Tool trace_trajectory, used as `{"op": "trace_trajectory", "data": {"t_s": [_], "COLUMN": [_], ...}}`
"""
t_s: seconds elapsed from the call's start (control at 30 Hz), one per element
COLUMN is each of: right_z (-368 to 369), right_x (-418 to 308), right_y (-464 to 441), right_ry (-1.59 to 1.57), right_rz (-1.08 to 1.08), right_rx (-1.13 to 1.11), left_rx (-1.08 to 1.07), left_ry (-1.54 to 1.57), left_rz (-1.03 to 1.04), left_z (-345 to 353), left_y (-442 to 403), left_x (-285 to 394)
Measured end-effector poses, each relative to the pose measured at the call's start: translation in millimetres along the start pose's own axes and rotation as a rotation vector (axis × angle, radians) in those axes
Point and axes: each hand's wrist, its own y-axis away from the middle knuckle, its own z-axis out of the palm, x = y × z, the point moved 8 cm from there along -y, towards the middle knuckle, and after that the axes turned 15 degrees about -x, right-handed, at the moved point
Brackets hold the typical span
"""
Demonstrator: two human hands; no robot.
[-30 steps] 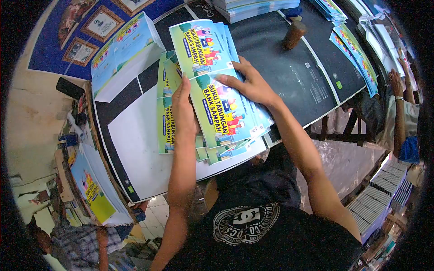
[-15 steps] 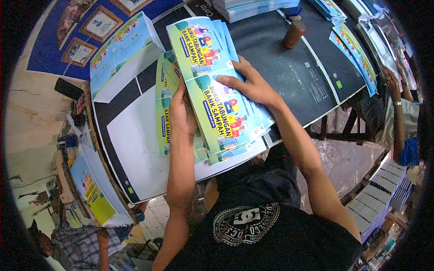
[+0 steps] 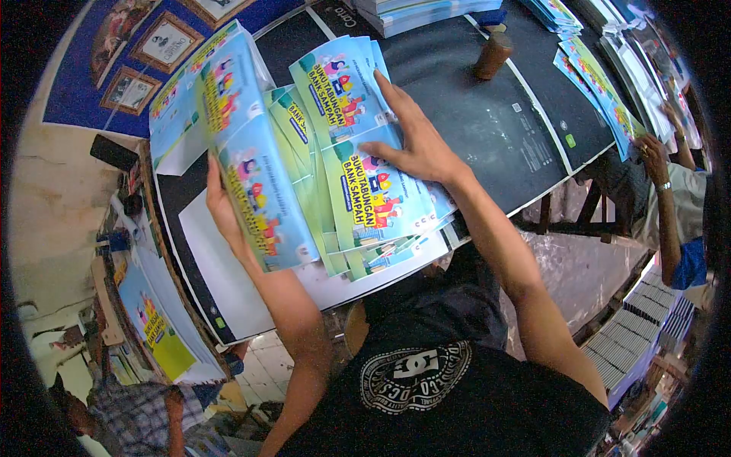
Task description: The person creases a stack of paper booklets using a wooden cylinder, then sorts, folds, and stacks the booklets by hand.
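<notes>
My left hand (image 3: 221, 202) grips the left edge of a blue printed cover sheet (image 3: 259, 171), which is raised and tilted, blurred by motion; some of the fingers are hidden behind it. To its right lies a fanned pile of similar cover sheets (image 3: 369, 190), lettered "Buku Tabungan Bank Sampah". My right hand (image 3: 426, 148) rests on the right side of that pile, thumb and fingers spread apart. Between the raised sheet and the pile's top sheet, the green parts of more sheets (image 3: 304, 156) show.
A stack of printed sheets (image 3: 171, 141) stands at the table's left. Farther back are a thick paper stack (image 3: 426, 17) and a brown cylinder (image 3: 494, 57). At right, a co-worker's hand (image 3: 652, 158) is at more printed sheets (image 3: 598, 91). The black table mat (image 3: 525, 137) has white lines.
My left hand has moved left, carrying a cover sheet off the pile and tilting it. My right hand has stayed on the pile, its fingers more extended. The co-worker's hand has shifted down toward the sheets.
</notes>
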Motion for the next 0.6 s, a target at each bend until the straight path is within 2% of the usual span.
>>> {"op": "trace_trajectory", "data": {"t_s": [0.1,0.2,0.27,0.33,0.43,0.53,0.6], "right_z": [8.2,9.3,8.6,2.7,1.0,-1.1,-0.6], "right_x": [-3.1,12.1,35.5,29.3,10.7,5.7,5.3], "right_y": [-2.2,-4.4,-3.7,-3.8,-2.2,-3.3,-5.2], "right_ry": [0.156,0.075,-0.284,-0.549,-0.168,-0.319,-0.325], "right_rz": [-0.027,0.059,0.086,0.07,0.122,0.062,0.047], "right_rx": [-0.157,-0.178,-0.08,-0.015,-0.145,-0.123,-0.125], "left_rx": [0.011,-0.053,-0.067,-0.088,-0.082,-0.059,-0.093], "left_ry": [-0.029,-0.204,-0.344,-0.261,-0.16,-0.073,-0.218], "left_rz": [-0.02,-0.099,-0.111,-0.109,-0.136,-0.179,-0.158], "left_z": [18.5,41.2,50.4,54.7,60.3,59.7,63.6], "left_y": [-2.2,-2.8,-4.3,-2.6,-1.9,-2.1,0.5], "left_x": [-19.8,-45.0,-64.7,-75.4,-78.1,-80.0,-69.5]}}
